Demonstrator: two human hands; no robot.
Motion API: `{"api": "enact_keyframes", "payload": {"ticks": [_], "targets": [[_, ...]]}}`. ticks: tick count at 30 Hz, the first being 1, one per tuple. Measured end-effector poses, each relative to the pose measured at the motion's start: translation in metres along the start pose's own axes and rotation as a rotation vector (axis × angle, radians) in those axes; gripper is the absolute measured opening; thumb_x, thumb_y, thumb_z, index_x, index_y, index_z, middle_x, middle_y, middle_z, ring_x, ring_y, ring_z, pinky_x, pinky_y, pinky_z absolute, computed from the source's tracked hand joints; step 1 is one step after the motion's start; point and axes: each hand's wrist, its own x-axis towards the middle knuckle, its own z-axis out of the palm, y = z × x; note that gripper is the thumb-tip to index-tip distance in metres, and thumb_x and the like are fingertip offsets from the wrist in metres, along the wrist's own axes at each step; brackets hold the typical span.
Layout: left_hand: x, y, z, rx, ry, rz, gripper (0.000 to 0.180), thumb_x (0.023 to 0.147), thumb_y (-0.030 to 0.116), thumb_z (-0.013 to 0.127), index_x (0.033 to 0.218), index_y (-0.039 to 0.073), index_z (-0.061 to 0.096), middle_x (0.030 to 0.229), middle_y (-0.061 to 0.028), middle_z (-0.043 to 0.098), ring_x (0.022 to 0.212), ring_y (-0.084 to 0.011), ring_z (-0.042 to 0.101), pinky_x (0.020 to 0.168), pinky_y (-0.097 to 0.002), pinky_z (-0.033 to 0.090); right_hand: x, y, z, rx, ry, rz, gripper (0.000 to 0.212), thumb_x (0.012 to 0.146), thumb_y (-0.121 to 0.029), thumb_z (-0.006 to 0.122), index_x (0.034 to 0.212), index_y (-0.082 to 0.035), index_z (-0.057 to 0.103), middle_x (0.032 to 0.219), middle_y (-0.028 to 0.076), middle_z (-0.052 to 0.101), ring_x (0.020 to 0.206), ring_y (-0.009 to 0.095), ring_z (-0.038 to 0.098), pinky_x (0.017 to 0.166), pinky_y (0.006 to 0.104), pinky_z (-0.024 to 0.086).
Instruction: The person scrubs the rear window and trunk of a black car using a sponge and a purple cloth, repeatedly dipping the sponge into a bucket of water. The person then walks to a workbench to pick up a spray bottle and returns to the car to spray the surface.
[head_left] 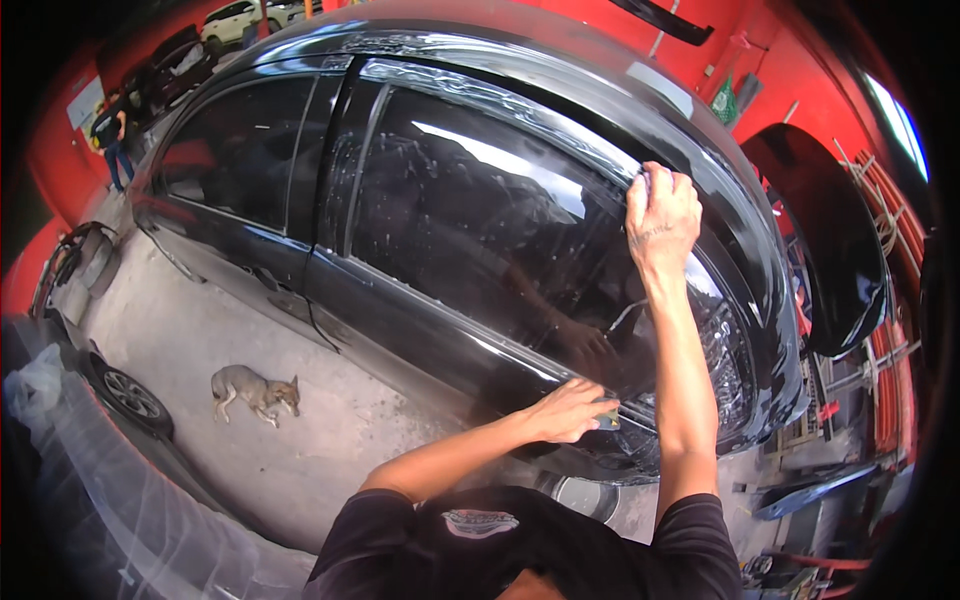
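A black car (pixel 430 290) stands across the view, its side window (pixel 480 200) marked with white, wet-looking streaks. With bent fingers, my right hand (pixel 663 222) presses at the upper window frame; a bit of something pale purple shows at its fingertips, too little to name. Lower down, my left hand (pixel 568 410) rests by the sill below the window. Its fingers close on a small flat grey-green piece (pixel 608 417), partly hidden under them.
A dog (pixel 256 391) lies on the concrete floor to the left. Beside it is another car's wheel (pixel 133 393), near plastic sheeting (pixel 120 490). A silver basin (pixel 580 494) sits below my left arm. One person (pixel 112 140) stands far left; a black panel (pixel 825 240) hangs right.
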Motion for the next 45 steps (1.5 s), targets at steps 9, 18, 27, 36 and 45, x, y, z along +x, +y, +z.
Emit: {"api": "enact_keyframes", "payload": {"ticks": [9,18,27,36,45], "targets": [[0.013,-0.003,-0.001,-0.018,-0.039,-0.063,0.055,0.083,0.021,0.076,0.135,0.007,0.063,0.116,-0.015,0.062,0.111,-0.0343,0.059,0.096,-0.046,0.044,0.083,-0.155,0.126,0.043,0.015,-0.236,0.028,0.089,-0.034,0.068,0.099,-0.009,0.069,0.091,0.016,0.061,0.088,0.034,0.063,0.074,0.0493,0.049],[0.019,-0.005,-0.023,-0.573,0.317,0.076,0.041,0.092,0.027,0.07,0.124,0.001,0.067,0.128,-0.0223,0.066,0.122,-0.0403,0.059,0.103,-0.0506,0.045,0.128,-0.273,0.21,0.151,0.05,-0.342,0.024,0.087,-0.024,0.062,0.095,-0.003,0.07,0.094,0.018,0.063,0.092,0.035,0.064,0.075,0.0523,0.05],[-0.002,-0.009,-0.015,-1.282,0.069,-0.296,0.059,0.082,0.024,0.087,0.132,0.003,0.064,0.133,-0.0126,0.065,0.123,-0.0254,0.059,0.102,-0.043,0.048,0.125,-0.27,0.197,0.254,0.009,-0.433,0.031,0.095,-0.02,0.054,0.109,0.004,0.067,0.097,0.022,0.066,0.093,0.036,0.065,0.079,0.0501,0.051],[0.037,0.03,-0.055,-0.851,0.068,-0.223,0.048,0.084,0.014,0.08,0.128,0.0,0.064,0.129,-0.0169,0.066,0.12,-0.0309,0.06,0.099,-0.046,0.049,0.089,-0.159,0.12,0.234,-0.064,-0.209,0.031,0.083,-0.028,0.072,0.094,0.001,0.069,0.091,0.019,0.067,0.088,0.032,0.068,0.076,0.045,0.055],[0.033,0.005,-0.015,-0.021,-0.112,-0.026,0.052,0.086,0.019,0.071,0.135,0.003,0.063,0.124,-0.0189,0.065,0.116,-0.0368,0.056,0.1,-0.0467,0.041,-0.021,0.063,-0.034,0.066,-0.071,0.12,0.025,0.08,-0.025,0.069,0.094,-0.003,0.072,0.087,0.018,0.067,0.087,0.035,0.069,0.078,0.0473,0.058]]}}
